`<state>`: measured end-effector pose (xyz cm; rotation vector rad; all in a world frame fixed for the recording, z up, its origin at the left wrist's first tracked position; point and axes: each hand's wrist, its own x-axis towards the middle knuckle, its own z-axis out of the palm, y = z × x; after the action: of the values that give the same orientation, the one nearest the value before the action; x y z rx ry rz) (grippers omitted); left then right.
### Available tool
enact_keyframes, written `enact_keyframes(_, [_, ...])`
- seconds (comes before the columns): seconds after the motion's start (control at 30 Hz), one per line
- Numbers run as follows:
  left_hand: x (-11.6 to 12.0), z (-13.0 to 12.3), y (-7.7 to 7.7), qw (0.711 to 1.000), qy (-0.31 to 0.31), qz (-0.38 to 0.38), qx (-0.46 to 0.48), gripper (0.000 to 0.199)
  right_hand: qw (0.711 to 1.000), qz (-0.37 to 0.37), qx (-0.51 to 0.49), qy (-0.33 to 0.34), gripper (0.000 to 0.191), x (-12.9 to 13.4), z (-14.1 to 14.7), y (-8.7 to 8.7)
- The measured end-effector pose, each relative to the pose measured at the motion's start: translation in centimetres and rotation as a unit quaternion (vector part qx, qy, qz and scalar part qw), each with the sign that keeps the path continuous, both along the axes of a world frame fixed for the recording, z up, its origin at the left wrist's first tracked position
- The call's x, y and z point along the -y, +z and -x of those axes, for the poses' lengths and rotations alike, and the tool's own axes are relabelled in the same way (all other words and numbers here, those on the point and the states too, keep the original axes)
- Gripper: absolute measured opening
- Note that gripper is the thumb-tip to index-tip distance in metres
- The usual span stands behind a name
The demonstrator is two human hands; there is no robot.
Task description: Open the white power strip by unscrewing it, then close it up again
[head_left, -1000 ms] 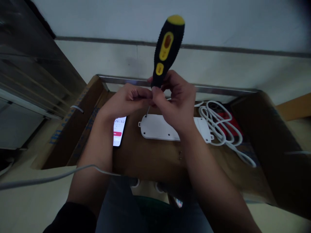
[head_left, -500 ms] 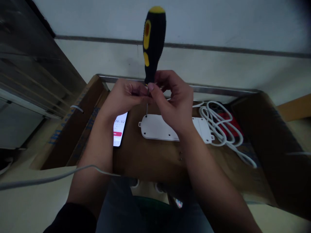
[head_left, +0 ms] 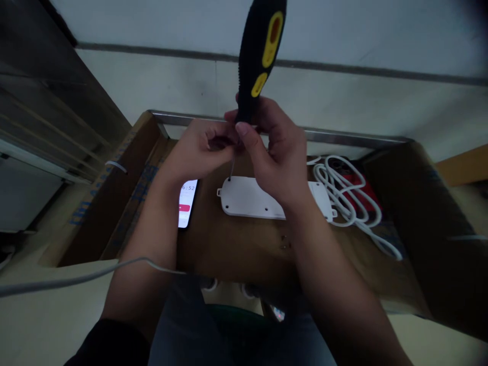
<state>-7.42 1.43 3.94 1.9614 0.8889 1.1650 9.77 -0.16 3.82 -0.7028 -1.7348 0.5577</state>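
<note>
Just now, screwdriver (head_left: 260, 56): its black-and-yellow handle is tilted toward the right, with its top cut off by the upper edge of the frame; in the earlier frame it was seen whole and nearly upright.

Shaft (head_left: 232, 165): the thin metal shaft is slanted down from the hands, with its tip placed at the top edge of the power strip, near the strip's left end.

Right hand (head_left: 278, 152): it is raised slightly higher than before, with the wrist bent and the forearm coming up from the lower right. The fingers are closed around the base of the handle, and the thumb is pressed in beside it.

Left hand (head_left: 202, 147): it is held at the left of the shaft, with the forearm coming up from the lower left. The fingers are curled in and pinched at the top of the shaft, their tips partly hidden.

Power strip (head_left: 247, 195): it is laid underside up on the cardboard (head_left: 236, 254), below the hands at frame centre, partly covered by the right wrist.

Phone (head_left: 185, 203): it is lying left of the strip, and more of its clock is now covered by the left forearm.

White cable (head_left: 343, 195): it is coiled at the right of the strip.
</note>
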Motion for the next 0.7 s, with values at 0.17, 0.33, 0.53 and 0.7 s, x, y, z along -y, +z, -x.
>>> enact_keyframes(0.17, [0.1,0.5,0.6,0.997,-0.072,0.018,-0.019,0.015,0.996,0.041,-0.010,0.083,0.040,-0.1,0.0,-0.3])
enact_keyframes(0.33, [0.8,0.7,0.9,0.997,-0.056,0.041,-0.021,0.015,0.998,0.009,-0.030,-0.048,0.048,-0.7,0.2,-1.0])
enact_keyframes(0.53, [0.6,0.9,0.6,0.998,-0.030,0.049,-0.012,0.018,0.995,-0.022,0.022,-0.098,0.028,-0.2,0.3,-0.7])
enact_keyframes(0.7, [0.2,0.8,0.4,0.997,-0.036,0.061,-0.003,0.022,0.999,0.007,0.032,-0.021,0.030,0.7,0.3,0.0])
